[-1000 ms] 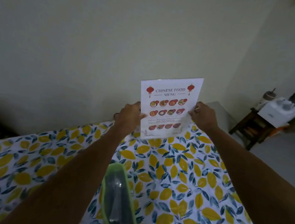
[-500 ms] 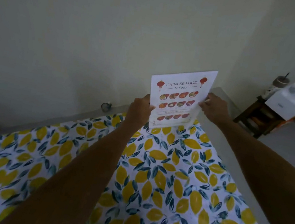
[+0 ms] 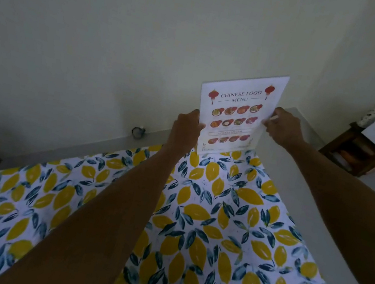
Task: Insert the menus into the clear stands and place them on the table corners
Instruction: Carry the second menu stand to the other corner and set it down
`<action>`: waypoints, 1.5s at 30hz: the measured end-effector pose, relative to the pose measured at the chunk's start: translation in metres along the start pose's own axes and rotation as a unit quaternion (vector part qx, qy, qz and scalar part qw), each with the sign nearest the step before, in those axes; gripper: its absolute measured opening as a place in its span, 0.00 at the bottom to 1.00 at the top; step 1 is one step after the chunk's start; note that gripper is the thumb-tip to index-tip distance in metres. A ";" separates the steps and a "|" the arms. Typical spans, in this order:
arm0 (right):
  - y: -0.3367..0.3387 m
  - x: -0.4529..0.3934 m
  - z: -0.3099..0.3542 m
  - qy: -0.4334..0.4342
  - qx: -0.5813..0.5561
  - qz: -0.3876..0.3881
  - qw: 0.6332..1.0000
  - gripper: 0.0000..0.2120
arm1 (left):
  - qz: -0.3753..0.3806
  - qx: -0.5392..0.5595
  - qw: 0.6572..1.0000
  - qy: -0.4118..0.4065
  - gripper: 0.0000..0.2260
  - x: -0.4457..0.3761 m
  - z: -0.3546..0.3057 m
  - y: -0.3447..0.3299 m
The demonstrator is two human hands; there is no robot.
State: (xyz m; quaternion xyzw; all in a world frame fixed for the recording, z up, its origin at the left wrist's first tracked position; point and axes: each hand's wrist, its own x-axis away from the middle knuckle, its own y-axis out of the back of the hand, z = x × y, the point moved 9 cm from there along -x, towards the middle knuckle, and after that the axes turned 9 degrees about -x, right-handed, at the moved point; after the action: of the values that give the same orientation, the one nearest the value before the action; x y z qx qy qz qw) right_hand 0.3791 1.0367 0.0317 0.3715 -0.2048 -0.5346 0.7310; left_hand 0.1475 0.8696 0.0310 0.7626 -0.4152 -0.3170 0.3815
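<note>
While both arms stretch out across the lemon-print tablecloth (image 3: 205,219), the person holds a Chinese food menu in its clear stand (image 3: 236,115) upright at the far right corner of the table (image 3: 298,185), close to the wall. The left hand (image 3: 187,127) is closed on the stand's left edge and the right hand (image 3: 282,128) pinches its right edge, so each side is gripped. Its foot seems to be at the cloth's far edge, though I cannot tell whether it is fully resting there. To my eye this is the placing step for this stand. Next, the stand needs to be settled flat and squared to the corner, then both hands eased off without tipping it. A small stool (image 3: 353,154) stands beyond the table.
</note>
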 end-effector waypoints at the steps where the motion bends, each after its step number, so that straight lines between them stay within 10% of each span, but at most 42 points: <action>1: -0.002 -0.003 -0.001 0.002 0.001 0.002 1.000 0.13 | 0.001 0.001 1.000 0.000 0.10 -0.002 0.000 -0.002; 45: -0.054 -0.010 -0.017 -0.105 -0.052 0.035 0.993 0.16 | 0.043 -0.039 0.997 0.044 0.16 -0.013 0.025 -0.019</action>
State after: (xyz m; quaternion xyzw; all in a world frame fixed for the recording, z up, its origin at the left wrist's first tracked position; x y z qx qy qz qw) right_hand 0.3537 1.0432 -0.0193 0.2675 -0.2649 -0.5550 0.7418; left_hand 0.1287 0.8794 0.0046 0.7417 -0.4183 -0.2824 0.4418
